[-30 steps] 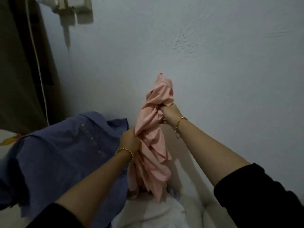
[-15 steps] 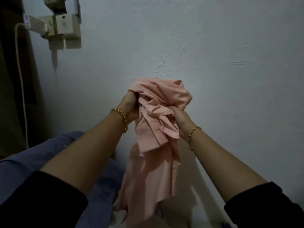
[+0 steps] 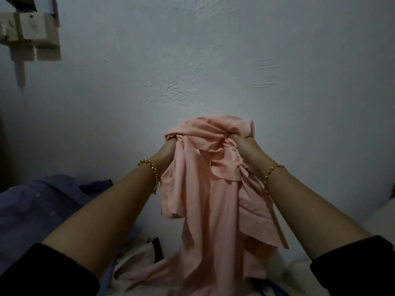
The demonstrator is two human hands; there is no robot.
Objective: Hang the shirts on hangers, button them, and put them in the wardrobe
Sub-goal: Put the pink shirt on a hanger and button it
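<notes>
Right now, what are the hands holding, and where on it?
Pink shirt, by its bunched top: left hand grips the left end, right hand the right end. Rest hangs down.

Pink shirt [image 3: 213, 189]: plain peach-pink, badly crumpled, no hanger in it. Top part bunched into a wad & held up in the air. L hand [image 3: 168, 150] grips the wad's left side, R hand [image 3: 245, 150] its right, fingers buried in the folds. Rest hangs down in loose pleats, w/ a short hemmed flap on the left. Lower end runs to the bottom edge of view. Can't tell if buttoned.
Blue shirt [image 3: 38, 210]: lower left, lying spread out & rumpled, small pale buttons showing.
</notes>
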